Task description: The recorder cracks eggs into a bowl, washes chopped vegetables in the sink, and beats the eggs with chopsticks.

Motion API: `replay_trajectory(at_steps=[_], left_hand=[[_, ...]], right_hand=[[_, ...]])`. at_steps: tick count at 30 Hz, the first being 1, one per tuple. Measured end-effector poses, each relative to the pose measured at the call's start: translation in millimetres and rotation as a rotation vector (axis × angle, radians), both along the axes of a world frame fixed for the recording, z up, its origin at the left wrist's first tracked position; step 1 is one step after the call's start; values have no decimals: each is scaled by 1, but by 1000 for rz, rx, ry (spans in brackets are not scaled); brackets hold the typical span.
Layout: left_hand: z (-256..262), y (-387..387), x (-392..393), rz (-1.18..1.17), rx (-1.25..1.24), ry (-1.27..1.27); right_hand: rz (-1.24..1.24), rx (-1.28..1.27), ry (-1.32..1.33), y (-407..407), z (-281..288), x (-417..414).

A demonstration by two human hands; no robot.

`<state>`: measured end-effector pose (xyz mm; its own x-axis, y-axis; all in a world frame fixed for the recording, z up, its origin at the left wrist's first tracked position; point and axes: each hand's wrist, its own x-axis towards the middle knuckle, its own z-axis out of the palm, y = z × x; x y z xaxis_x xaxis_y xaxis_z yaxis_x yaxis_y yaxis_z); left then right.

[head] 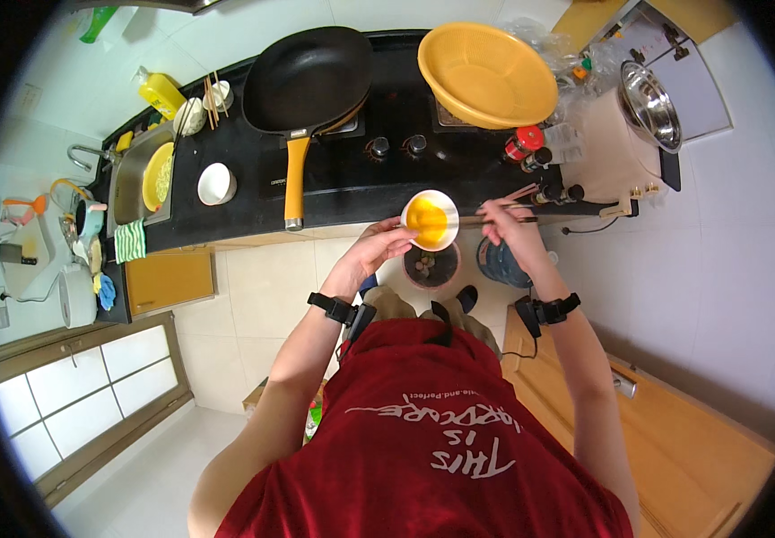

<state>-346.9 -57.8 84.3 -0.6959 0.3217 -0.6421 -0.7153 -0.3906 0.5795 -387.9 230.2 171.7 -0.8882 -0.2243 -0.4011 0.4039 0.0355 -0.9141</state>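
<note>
My left hand grips the side of a small white bowl at the counter's front edge. Yellow beaten egg lies in the bowl. My right hand holds chopsticks, blurred by motion, whose tips reach left into the egg. A second white bowl stands on the black countertop to the left. Behind my hands a black frying pan with a yellow handle rests on the left burner of the stove.
A yellow plastic basket sits over the right burner. Seasoning jars and a steel bowl are at the right. A sink holds a yellow colander at the left. On the floor are a trash bin and a water jug.
</note>
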Motion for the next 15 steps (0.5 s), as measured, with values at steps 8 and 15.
replay_trajectory(at_steps=[8,15], left_hand=[[7,2,-2,11,-49,-1],[4,3,-5,28,-92,13]], right_hand=[[-113,279,149,2,-11,-3],[10,329,84,-5,1,-5]])
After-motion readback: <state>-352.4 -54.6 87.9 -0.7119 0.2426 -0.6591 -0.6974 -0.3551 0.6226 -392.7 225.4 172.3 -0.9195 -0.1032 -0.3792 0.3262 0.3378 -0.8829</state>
